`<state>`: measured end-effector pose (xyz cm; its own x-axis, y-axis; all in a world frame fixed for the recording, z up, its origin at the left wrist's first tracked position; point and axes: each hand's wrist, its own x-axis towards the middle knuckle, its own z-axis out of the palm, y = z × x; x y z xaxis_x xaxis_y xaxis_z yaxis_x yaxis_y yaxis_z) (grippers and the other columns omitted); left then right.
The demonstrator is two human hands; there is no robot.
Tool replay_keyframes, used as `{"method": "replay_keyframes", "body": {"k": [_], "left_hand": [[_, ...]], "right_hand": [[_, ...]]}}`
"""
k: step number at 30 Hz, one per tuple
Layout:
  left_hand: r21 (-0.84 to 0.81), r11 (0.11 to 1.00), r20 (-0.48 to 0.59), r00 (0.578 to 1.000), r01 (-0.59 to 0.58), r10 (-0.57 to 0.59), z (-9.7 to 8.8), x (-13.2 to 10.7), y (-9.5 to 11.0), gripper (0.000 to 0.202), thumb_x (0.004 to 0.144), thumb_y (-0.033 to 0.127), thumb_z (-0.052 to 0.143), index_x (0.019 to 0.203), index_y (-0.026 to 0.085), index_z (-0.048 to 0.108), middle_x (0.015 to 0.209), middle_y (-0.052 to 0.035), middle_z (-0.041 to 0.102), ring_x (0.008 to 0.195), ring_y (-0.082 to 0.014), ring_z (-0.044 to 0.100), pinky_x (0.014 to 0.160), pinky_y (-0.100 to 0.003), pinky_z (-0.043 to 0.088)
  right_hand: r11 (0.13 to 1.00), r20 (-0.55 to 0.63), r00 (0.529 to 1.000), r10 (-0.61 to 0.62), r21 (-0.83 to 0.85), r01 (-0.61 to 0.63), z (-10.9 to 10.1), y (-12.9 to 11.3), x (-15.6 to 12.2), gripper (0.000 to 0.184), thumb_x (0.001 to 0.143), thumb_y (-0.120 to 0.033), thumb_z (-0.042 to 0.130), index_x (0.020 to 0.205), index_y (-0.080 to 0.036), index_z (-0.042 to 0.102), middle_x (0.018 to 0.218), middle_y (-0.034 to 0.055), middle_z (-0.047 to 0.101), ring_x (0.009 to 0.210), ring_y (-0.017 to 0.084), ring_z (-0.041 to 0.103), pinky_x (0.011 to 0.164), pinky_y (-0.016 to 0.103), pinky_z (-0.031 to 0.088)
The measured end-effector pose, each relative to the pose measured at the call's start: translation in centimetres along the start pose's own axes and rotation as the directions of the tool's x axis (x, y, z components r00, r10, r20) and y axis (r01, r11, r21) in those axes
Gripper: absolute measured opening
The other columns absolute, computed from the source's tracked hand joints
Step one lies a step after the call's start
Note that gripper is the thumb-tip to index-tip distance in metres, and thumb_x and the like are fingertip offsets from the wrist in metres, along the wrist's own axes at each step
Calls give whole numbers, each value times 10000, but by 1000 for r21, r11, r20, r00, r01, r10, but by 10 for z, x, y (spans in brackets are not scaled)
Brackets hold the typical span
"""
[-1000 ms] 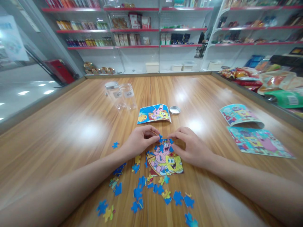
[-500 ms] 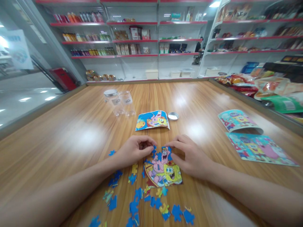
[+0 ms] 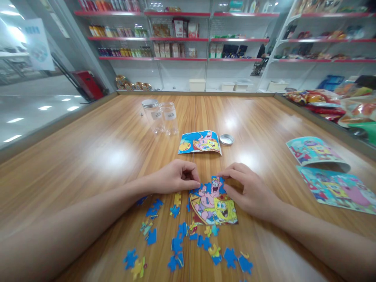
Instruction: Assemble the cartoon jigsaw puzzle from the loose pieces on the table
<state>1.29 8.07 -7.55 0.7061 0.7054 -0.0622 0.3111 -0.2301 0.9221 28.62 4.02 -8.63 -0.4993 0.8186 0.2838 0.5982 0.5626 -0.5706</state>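
Observation:
My left hand (image 3: 179,176) is closed, thumb and forefinger pinched at the upper left edge of a partly joined jigsaw puzzle (image 3: 210,203). A blue puzzle piece (image 3: 194,190) shows just under those fingertips, partly covered. My right hand (image 3: 248,188) is curled around the puzzle's upper right corner, with the forefinger at the top and the thumb against the right side. The joined part shows a pink starfish and a yellow sponge character in a boat. Loose blue and yellow pieces (image 3: 176,244) lie scattered left of it and nearer to me.
Behind the puzzle lie a curled picture card (image 3: 199,141) and a metal lid (image 3: 226,139). Two clear jars (image 3: 169,121) stand farther back, one capped. Two more picture sheets (image 3: 337,190) are at the right. Packaged snacks (image 3: 317,100) border the table's right edge; shelves line the back.
The view has shifted, so the scene sits farther right and slightly higher. My left fingertips have come closer against the puzzle's upper left edge. My right hand keeps its place at the corner.

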Motion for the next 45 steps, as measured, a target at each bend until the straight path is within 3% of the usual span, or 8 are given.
{"method": "replay_keyframes", "body": {"k": [9, 16, 22, 29, 36, 45], "left_hand": [[29, 999, 21, 1000, -21, 20, 1, -1, -1, 204, 899, 334, 679, 919, 131, 669, 809, -31, 697, 699, -108, 612, 623, -221, 483], [367, 900, 30, 970, -236, 242, 5, -1, 4, 227, 899, 334, 689, 785, 138, 690, 838, -17, 566, 678, -92, 502, 604, -224, 404], [352, 902, 28, 966, -249, 256, 4, -1, 3, 208, 935, 316, 643, 845, 134, 690, 833, -17, 570, 678, -92, 507, 616, -227, 409], [295, 898, 188, 942, -325, 279, -11, -5, 5, 165, 919, 214, 641, 1045, 162, 735, 1056, -76, 597, 742, -91, 553, 665, -222, 474], [323, 864, 217, 919, -387, 330, -11, -5, 4, 175, 903, 179, 665, 1057, 179, 748, 1057, -87, 612, 775, -113, 586, 679, -231, 502], [350, 826, 235, 895, -441, 379, -10, -4, 3, 154, 910, 167, 656, 1032, 170, 751, 1048, -96, 604, 833, -136, 613, 724, -246, 514]], "right_hand": [[1000, 5, 1000, -9, -11, 9, -1, -1, 0, 293, 877, -131, 617, 1151, -225, 664, 1010, 84, 618, 962, 237, 592, 836, 407, 511], [1000, -7, 1000, -20, 1, 20, 0, 1, 0, 271, 871, -119, 619, 1113, -227, 678, 1006, 83, 627, 957, 239, 597, 830, 404, 511], [999, -13, 999, -35, -1, 35, -1, -2, 0, 260, 872, -147, 629, 1115, -225, 680, 1017, 89, 623, 964, 242, 596, 839, 408, 512], [992, 51, 991, -123, -26, 125, -3, -7, -2, 294, 881, -235, 661, 1174, -219, 676, 1079, 109, 592, 1000, 253, 574, 853, 422, 510], [988, 54, 988, -141, -53, 144, -2, -5, -2, 329, 901, -221, 635, 1226, -241, 675, 1079, 106, 579, 1005, 251, 566, 852, 420, 510], [932, 220, 919, -326, -89, 352, -3, -20, -8, 350, 939, -303, 635, 1285, -342, 672, 1277, 106, 499, 1214, 284, 476, 1005, 488, 438]]}}
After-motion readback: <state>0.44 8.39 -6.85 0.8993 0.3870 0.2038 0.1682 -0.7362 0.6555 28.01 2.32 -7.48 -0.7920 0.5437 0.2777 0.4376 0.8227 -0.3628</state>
